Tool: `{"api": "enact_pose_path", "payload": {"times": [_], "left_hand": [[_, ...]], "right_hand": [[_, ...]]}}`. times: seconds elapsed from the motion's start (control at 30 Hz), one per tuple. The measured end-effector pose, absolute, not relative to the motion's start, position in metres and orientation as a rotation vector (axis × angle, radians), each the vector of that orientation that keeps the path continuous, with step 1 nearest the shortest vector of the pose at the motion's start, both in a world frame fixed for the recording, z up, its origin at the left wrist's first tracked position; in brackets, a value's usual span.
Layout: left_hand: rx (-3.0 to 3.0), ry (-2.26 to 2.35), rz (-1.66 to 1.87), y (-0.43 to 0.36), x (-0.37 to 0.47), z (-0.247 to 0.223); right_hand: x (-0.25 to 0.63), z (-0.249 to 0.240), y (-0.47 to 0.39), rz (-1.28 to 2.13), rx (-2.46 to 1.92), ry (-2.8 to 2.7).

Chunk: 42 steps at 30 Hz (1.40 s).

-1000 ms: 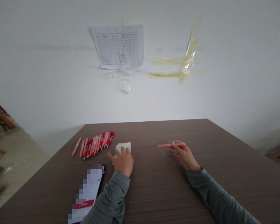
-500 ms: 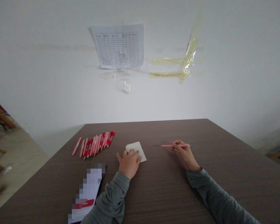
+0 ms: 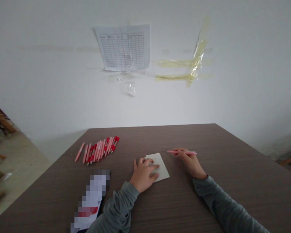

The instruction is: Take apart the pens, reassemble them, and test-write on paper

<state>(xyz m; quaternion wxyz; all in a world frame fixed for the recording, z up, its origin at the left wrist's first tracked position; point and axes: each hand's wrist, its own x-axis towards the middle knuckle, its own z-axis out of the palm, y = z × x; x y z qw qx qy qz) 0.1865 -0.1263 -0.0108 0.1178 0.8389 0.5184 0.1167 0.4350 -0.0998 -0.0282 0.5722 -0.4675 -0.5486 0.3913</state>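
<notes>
The pale paper stack [image 3: 163, 170] has slid toward four o'clock on the worktop [image 3: 160, 210], under the left hand [image 3: 143, 174], whose spread fingers rest on it without gripping. That brings it near the pink pen [image 3: 189, 153] at its two o'clock, pinched in the right hand's [image 3: 189, 162] closed fingers.

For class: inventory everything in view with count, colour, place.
Table: one, brown, foreground
Papers: small stack, cream, mid-table
Held pen: one, pink, right of papers
Pens: over a dozen, pink and red, table's far left
Phone: one, pixelated, white and red, near left
Wall: one, white, background
Sheet: one, white, on wall
Tape: strips, yellowish, on wall
Floor: one, pale, left edge
Wooden parts: several, brown, both edges
Sleeves: two, grey, forearms
Left hand: one, spread on papers
Right hand: one, gripping held pen
</notes>
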Motion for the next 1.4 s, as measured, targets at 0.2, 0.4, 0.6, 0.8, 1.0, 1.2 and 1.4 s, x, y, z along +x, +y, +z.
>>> {"api": "enact_pose_path", "payload": {"times": [0.2,0.4,0.6,0.8,1.0,1.2,1.4], "left_hand": [[2.410,1.677,0.424,-0.123,0.188,-0.015],[2.376,1.714,0.326,-0.121,0.185,-0.018],[2.438,1.549,0.273,-0.126,0.191,-0.014],[2.469,1.516,0.275,-0.131,0.198,-0.011],[2.478,1.514,0.293,-0.131,0.200,-0.011],[2.485,1.505,0.327,-0.131,0.199,-0.013],[2.478,1.512,0.294,-0.131,0.199,-0.011]], "right_hand": [[0.435,-0.022,-0.103,0.770,-1.199,-1.415],[0.433,-0.021,-0.103,0.706,-1.245,-1.485],[0.430,-0.033,-0.095,0.743,-1.229,-1.430],[0.428,-0.041,-0.090,0.639,-1.252,-1.526],[0.424,-0.038,-0.092,0.557,-1.230,-1.629],[0.425,-0.040,-0.091,0.551,-1.234,-1.664],[0.423,-0.037,-0.092,0.562,-1.247,-1.669]]}}
